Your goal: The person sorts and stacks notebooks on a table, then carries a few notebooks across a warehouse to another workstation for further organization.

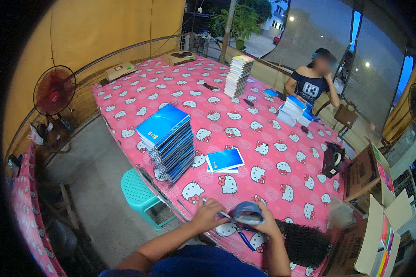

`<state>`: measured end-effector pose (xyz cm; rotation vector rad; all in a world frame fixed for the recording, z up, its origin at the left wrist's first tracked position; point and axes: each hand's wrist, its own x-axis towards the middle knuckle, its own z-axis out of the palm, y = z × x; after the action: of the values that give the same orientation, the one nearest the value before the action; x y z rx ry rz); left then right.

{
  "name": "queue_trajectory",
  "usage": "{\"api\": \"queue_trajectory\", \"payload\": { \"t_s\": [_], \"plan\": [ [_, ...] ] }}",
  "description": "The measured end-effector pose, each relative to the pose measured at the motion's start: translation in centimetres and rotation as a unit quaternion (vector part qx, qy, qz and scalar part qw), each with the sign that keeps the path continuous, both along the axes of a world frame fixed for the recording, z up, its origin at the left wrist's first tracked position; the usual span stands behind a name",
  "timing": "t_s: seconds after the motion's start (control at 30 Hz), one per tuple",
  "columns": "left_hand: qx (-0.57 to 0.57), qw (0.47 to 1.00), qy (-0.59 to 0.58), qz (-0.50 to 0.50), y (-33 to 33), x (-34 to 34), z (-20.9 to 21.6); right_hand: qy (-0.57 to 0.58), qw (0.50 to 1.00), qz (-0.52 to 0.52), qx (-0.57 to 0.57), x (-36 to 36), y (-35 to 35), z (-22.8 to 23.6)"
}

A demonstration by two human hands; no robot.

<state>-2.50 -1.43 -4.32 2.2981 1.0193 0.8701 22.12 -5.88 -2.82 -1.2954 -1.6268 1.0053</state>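
My right hand (265, 223) grips a roll of tape (247, 213) just above the near edge of the table. My left hand (208, 215) pinches the roll's loose end at its left side. Under the hands, blue-handled scissors (243, 236) lie on the pink patterned tablecloth (282, 161). A tall stack of blue spiral notebooks (168, 141) stands to the left, and a single blue notebook (224, 160) lies flat beside it.
A black tape dispenser (333, 159) sits at the right edge. Another notebook stack (238, 75) stands far back. A seated person (313, 85) has a stack of blue notebooks (295, 110). Open cardboard boxes (367, 217), a teal stool (141, 196), a red fan (54, 90) surround the table.
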Motion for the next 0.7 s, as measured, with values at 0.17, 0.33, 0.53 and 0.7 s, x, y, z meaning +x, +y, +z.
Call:
{"api": "queue_trajectory", "payload": {
  "t_s": [0.17,0.33,0.53,0.7],
  "plan": [
    [0.027,1.000,0.004,-0.001,0.1,-0.3,-1.0,-0.128,0.992,-0.001,0.010,-0.2,0.2,-0.1],
    [0.026,1.000,0.010,-0.004,0.5,0.1,-0.4,0.107,0.993,0.014,-0.053,0.1,-0.8,2.2],
    [0.002,1.000,0.003,-0.028,0.5,0.0,0.1,-0.052,0.997,-0.004,-0.049,0.1,0.3,1.4],
    [-0.002,0.999,0.024,-0.026,1.2,0.6,-0.1,0.161,0.987,0.009,-0.018,0.5,-0.4,1.8]
  ]
}}
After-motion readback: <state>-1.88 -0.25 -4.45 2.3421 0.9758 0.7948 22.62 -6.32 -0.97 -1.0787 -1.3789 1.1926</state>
